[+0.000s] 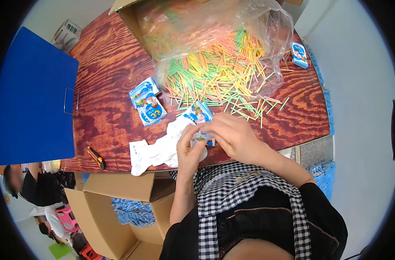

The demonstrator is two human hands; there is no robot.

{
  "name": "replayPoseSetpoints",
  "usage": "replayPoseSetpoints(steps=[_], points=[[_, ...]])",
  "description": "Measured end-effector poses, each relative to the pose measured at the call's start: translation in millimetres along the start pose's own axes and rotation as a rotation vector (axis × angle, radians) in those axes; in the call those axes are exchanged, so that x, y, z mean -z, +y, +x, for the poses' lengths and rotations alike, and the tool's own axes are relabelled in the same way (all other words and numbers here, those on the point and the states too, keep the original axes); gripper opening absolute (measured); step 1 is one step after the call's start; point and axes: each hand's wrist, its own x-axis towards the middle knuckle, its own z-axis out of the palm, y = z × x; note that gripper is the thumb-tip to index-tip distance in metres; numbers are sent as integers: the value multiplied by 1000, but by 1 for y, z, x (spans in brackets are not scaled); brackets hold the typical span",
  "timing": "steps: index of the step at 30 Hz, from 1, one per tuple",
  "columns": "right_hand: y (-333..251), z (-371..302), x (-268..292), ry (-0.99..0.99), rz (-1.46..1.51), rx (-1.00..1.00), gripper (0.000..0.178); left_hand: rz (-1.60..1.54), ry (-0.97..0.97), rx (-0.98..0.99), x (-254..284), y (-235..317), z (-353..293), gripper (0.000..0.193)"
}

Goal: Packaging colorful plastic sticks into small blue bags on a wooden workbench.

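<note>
My left hand [189,151] and my right hand [235,135] meet at the table's near edge. Fingers of both pinch a small blue-and-white carton [202,135], largely hidden by them. Just beyond lies another blue-and-white carton [199,111], partly covered; whether the two are joined I cannot tell. White cloth gloves [165,147] rest beside my left hand. Further left, several flat printed cartons [149,106] overlap. A large heap of thin pink, yellow and green sticks [219,71] spreads in front of my hands, spilling from a clear plastic bag [273,26].
A cardboard box [134,26] holds the bag at the far side. One carton [299,55] stands at the right edge. An orange box cutter [96,157] lies left. Below the table, an open cardboard box [102,225] holds blue packs [132,211]. A blue panel [37,99] stands left; people sit beyond.
</note>
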Motion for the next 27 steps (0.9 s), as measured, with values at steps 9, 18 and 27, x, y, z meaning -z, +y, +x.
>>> replayPoseSetpoints(steps=[9, 18, 27], points=[[17, 15, -1, 34, 449, -391, 17, 36, 77, -65, 16, 20, 1, 12], [65, 20, -56, 66, -515, -349, 32, -167, 355, -208, 84, 25, 70, 18], [77, 18, -62, 141, -450, -276, 18, 331, 701, -363, 109, -20, 120, 14]])
